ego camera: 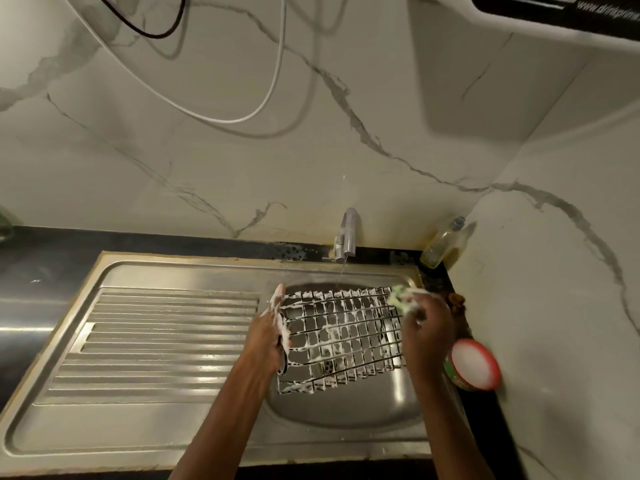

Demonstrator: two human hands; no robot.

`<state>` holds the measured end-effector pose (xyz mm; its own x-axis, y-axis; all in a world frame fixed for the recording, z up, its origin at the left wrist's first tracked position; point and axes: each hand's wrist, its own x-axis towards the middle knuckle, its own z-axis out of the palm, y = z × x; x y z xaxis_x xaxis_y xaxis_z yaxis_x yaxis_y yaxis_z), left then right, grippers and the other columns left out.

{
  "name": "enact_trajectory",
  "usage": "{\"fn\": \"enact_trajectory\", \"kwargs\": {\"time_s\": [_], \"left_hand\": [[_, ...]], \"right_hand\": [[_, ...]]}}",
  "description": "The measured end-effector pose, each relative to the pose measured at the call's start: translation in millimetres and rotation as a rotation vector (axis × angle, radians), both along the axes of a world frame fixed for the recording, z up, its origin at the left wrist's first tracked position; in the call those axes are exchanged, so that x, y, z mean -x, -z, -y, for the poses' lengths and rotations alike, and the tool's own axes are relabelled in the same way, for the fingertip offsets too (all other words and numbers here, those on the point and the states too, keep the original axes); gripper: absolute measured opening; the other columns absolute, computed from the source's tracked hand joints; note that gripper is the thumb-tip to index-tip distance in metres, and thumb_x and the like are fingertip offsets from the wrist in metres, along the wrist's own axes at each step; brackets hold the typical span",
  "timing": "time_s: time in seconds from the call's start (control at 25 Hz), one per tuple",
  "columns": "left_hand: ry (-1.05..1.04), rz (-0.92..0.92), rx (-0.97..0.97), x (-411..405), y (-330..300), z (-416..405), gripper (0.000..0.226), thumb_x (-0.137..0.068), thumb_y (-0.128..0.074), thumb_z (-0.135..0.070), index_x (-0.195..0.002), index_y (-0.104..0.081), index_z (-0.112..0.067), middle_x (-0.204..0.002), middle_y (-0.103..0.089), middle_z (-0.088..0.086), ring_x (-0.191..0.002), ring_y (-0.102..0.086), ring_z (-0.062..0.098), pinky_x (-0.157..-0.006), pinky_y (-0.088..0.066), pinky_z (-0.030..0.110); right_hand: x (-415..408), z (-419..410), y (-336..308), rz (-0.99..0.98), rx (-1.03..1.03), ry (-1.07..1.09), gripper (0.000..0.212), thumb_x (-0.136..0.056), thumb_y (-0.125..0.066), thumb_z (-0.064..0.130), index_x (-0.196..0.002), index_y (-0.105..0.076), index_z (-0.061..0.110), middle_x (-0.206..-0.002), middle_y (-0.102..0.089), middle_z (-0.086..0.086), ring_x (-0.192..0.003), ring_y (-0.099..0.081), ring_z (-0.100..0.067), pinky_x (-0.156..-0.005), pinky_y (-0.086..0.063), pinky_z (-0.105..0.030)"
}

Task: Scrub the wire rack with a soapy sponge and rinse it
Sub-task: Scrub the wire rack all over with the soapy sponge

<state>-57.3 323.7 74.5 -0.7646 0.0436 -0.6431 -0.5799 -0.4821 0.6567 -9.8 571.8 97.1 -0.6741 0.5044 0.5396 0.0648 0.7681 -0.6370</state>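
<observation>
Fingers of our left hand, white with suds, curled round the left edge of the wire rack and held it tilted above the sink bowl. Our right hand gripped a green sponge against the rack's far right corner. Foam clung along the wires. We saw a thin stream falling from the tap onto the rack's far edge, and a red-rimmed tub sat on the dark desk to the right.
</observation>
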Motion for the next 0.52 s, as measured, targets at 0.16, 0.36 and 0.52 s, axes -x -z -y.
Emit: {"fn": "enact_trajectory", "kwargs": {"time_s": [0.16, 0.36, 0.52], "left_hand": [[0.023, 0.082, -0.023, 5.5, -3.1, -6.2, 0.051, -0.108, -0.043, -0.045, -0.148, -0.049, -0.014, -0.154, -0.049, 0.016, -0.14, -0.048, 0.041, -0.108, -0.047, 0.052], [0.024, 0.015, 0.009, 10.0, 6.8, -5.4, 0.06, -0.1, -0.056, -0.052, -0.147, -0.052, -0.015, -0.153, -0.051, 0.013, -0.142, -0.047, 0.036, -0.118, -0.038, 0.055], [0.004, 0.141, 0.049, 18.8, 16.1, -15.5, 0.057, -0.103, -0.044, -0.052, -0.139, -0.058, -0.01, -0.148, -0.056, 0.01, -0.14, -0.048, 0.037, -0.116, -0.038, 0.059]], "right_hand": [[15.1, 5.6, 0.3, 0.093, -0.161, -0.23, 0.025, -0.08, -0.062, -0.014, -0.092, -0.071, 0.005, -0.102, -0.069, -0.009, -0.1, -0.061, -0.021, -0.088, -0.043, -0.019], [-42.8, -5.2, 28.6, 0.073, -0.114, -0.16, 0.026, -0.083, -0.047, 0.001, -0.091, -0.071, 0.007, -0.101, -0.067, -0.006, -0.095, -0.061, -0.021, -0.079, -0.048, -0.024], [-74.6, -13.3, 43.6, 0.139, -0.017, -0.186, 0.027, -0.077, -0.045, 0.008, -0.083, -0.071, 0.012, -0.091, -0.069, 0.001, -0.085, -0.063, -0.013, -0.069, -0.051, -0.026]]}}
